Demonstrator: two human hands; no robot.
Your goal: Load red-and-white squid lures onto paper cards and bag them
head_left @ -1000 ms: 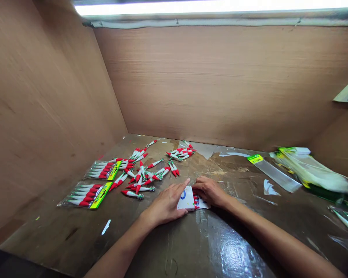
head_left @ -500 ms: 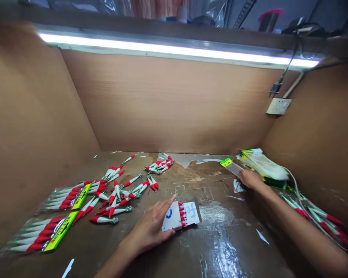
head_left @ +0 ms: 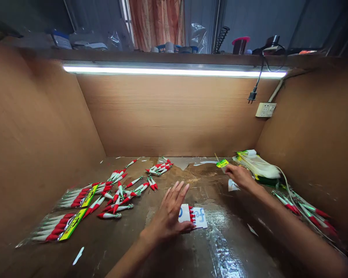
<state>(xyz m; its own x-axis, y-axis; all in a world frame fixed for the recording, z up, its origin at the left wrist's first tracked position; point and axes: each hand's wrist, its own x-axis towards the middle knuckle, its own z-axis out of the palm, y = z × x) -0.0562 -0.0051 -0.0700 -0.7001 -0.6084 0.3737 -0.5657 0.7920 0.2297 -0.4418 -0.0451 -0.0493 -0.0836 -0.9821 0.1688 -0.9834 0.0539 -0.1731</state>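
Note:
My left hand [head_left: 169, 214] lies flat with fingers spread on a white card [head_left: 198, 217] that has blue print and a row of red-tipped lures along its middle. My right hand [head_left: 240, 175] is out to the right, pinching a clear bag with a yellow-green header [head_left: 222, 163] and lifting it off the table. Loose red-and-white lures [head_left: 124, 191] lie scattered left of the card. Two filled packs with yellow labels [head_left: 75, 197] [head_left: 56, 228] sit further left.
A stack of empty clear bags [head_left: 259, 166] lies at the back right, with more lures [head_left: 304, 210] along the right wall. Brown board walls close in three sides. A light strip [head_left: 174, 71] and a wall socket [head_left: 266, 109] are above.
My right hand left the card, reached to the bag stack and now draws one bag back toward the middle. My left hand stayed on the card and spread its fingers. The camera tilted up.

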